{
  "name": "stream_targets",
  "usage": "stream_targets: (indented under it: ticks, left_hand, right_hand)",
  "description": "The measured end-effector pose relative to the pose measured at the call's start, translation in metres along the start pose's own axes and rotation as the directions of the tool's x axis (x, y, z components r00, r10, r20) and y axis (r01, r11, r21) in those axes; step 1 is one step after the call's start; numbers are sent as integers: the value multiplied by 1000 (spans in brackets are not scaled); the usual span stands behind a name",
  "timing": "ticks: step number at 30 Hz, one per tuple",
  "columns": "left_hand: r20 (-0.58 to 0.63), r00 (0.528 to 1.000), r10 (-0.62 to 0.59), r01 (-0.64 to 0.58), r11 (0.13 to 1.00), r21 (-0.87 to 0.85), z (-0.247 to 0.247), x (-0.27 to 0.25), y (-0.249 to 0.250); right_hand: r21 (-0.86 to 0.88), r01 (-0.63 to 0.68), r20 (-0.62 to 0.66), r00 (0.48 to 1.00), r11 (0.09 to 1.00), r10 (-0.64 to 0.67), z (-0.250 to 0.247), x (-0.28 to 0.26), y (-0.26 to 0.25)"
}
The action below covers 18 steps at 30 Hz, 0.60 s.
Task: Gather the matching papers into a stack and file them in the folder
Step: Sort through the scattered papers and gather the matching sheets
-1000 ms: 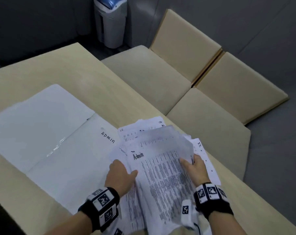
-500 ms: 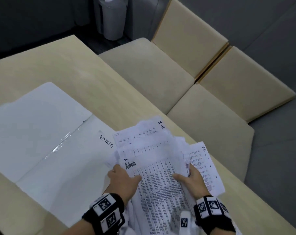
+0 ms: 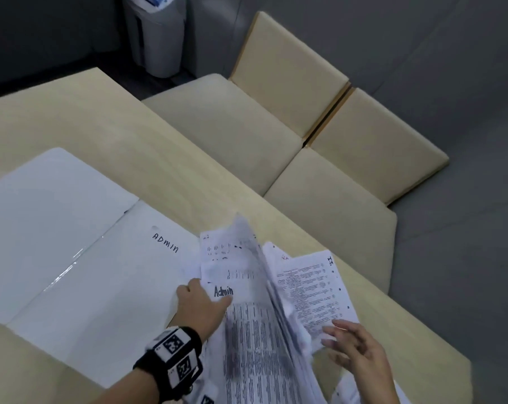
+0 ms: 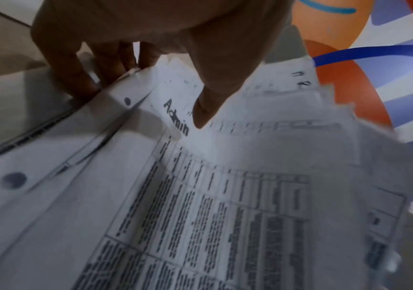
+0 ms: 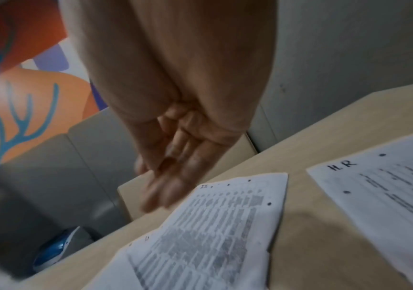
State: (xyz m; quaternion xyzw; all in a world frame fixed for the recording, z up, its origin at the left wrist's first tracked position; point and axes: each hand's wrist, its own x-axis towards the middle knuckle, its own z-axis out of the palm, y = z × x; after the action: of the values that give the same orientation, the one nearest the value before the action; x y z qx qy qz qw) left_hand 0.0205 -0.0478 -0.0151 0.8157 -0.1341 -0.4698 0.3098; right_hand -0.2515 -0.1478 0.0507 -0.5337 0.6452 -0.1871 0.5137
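A white folder (image 3: 72,258) lies spread flat on the table, with "ADMIN" handwritten on its right leaf. My left hand (image 3: 200,307) grips a bundle of printed sheets (image 3: 247,330) at its left edge, thumb on the top sheet headed "Admin" (image 4: 175,117), fingers underneath. The bundle is lifted and tilted, its right side fanning up. My right hand (image 3: 354,348) hovers with fingers spread just right of the bundle, holding nothing, over a sheet marked "IT" (image 3: 314,287) that lies flat on the table (image 5: 215,225). Another sheet marked "HR" (image 5: 386,196) lies beside it.
The pale wooden table (image 3: 115,141) runs back to the left. Beyond its right edge stands a beige cushioned bench (image 3: 276,141). A grey bin with a blue lid (image 3: 156,33) stands on the dark floor at the back.
My right hand has let go of the bundle and drawn back to the right with fingers spread. The left hand has tilted the sheets up and toward the folder, uncovering the IT sheet.
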Motion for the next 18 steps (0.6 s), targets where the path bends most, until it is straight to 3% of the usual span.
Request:
stream_targets:
  ticks: [2,5,8,11,15,18]
  left_hand:
    - [-6,1000,5,-5,999,50,1,-4,0]
    - [-113,993,29,-17,995,100,5,-13,-4]
    - [-116,993,-21,39,986,162,8,-22,-7]
    - [-75,992,-105,109,993,49,6,-20,-6]
    - [31,999,37,-33,993,-113,8,-7,-9]
    - [96,987,129,-107,973,-203,10,2,-13]
  right_hand:
    - [-56,-80,77,993,995,84,9,-5,12]
    - [-175,-161,121,976,971,183,33,-8,29]
    - [-180,-181,77,977,967,197,54,-5,46]
    - [-240,-116,46,990,964,130,68,-7,58]
    - [-219,-83,59,993,972,99,77,-14,66]
    - [-158,-120,-54,992,980,112,75,-18,63]
